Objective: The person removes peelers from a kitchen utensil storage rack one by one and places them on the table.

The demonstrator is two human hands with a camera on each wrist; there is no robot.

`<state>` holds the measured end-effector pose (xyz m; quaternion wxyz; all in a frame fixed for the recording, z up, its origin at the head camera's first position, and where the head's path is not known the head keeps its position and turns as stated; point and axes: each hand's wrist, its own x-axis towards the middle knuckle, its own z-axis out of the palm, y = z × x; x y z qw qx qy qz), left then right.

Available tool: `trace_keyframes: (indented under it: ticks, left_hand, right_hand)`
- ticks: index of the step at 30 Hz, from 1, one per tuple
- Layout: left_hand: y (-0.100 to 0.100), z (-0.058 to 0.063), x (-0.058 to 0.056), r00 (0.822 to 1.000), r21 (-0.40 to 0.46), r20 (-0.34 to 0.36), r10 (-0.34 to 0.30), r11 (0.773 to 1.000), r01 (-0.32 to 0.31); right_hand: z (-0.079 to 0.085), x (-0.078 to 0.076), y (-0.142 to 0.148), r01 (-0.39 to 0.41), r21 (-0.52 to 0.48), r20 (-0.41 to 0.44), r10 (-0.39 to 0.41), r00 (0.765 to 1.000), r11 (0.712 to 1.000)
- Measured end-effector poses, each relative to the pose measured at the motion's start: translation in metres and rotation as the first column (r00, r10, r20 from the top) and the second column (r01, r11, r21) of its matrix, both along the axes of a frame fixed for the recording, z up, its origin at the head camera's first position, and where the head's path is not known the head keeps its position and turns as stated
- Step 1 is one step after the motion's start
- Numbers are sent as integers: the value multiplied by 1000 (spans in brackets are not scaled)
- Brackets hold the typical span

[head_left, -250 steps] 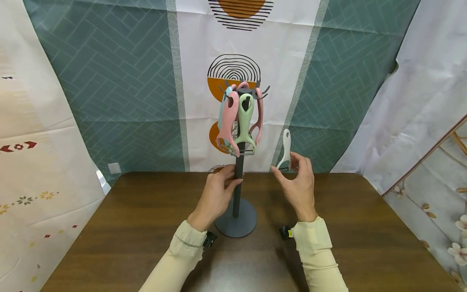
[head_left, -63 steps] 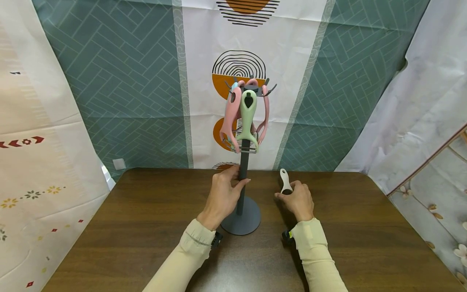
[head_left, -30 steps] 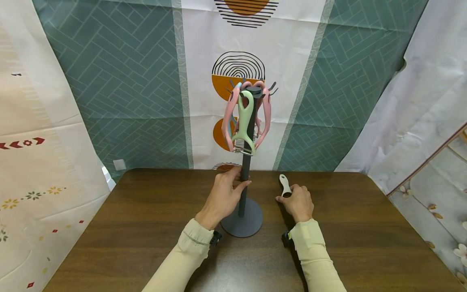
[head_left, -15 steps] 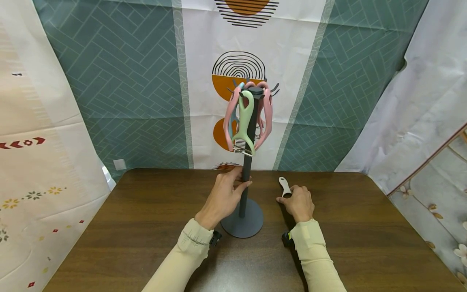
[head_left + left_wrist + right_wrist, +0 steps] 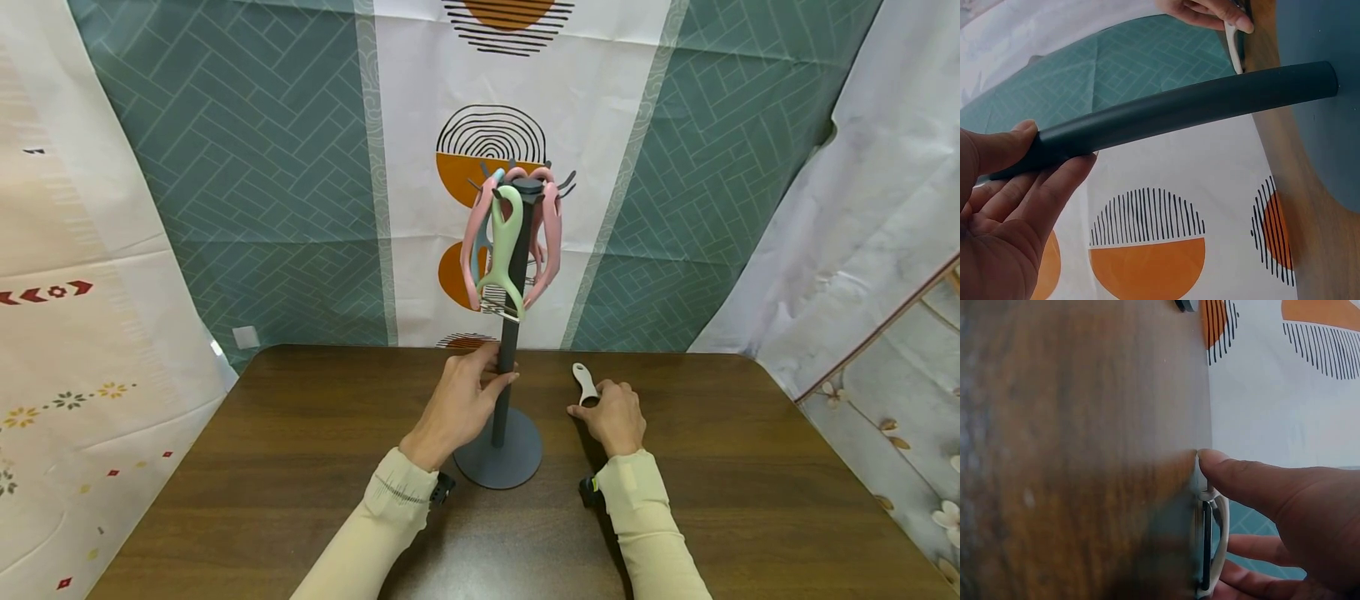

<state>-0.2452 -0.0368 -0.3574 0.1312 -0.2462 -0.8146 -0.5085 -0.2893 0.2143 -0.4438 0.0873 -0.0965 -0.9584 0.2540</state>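
My left hand [image 5: 453, 408] grips the dark pole of a round-based stand [image 5: 498, 468] between thumb and fingers; the left wrist view shows the pole [image 5: 1166, 119] in that grasp. Hooks at the stand's top bear a green Y-shaped peeler [image 5: 501, 258], pink peelers [image 5: 552, 237] and a light blue one, mostly hidden. To the right, my right hand [image 5: 617, 418] pinches a white peeler [image 5: 583, 379] by its blade end, low at the tabletop, handle pointing away. In the right wrist view, thumb and fingers lie on either side of the peeler's frame [image 5: 1224, 531].
The stand is on a brown wooden table [image 5: 315, 467], with its back edge just behind the hands. A patterned cloth [image 5: 270, 167] hangs behind it, and pale cloths hang at both sides. Some hooks [image 5: 570, 183] at the right of the stand's top hold nothing.
Since the earliest frame, my right hand has lowered the white peeler from mid-air to the tabletop. The stand has turned slightly in my left hand. Over the last half second, almost nothing moves.
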Motion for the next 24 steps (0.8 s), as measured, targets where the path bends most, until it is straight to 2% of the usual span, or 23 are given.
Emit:
trace_keyframes:
  ticks: [12, 24]
  left_hand:
    - [1, -2, -1, 1000, 12, -4, 6, 1000, -6]
    - [0, -2, -1, 999, 9, -44, 6, 1000, -6]
  right_hand:
    - [0, 2, -1, -2, -17, 1, 2, 1000, 1000]
    - [3, 2, -2, 4, -31, -40, -6, 999, 999]
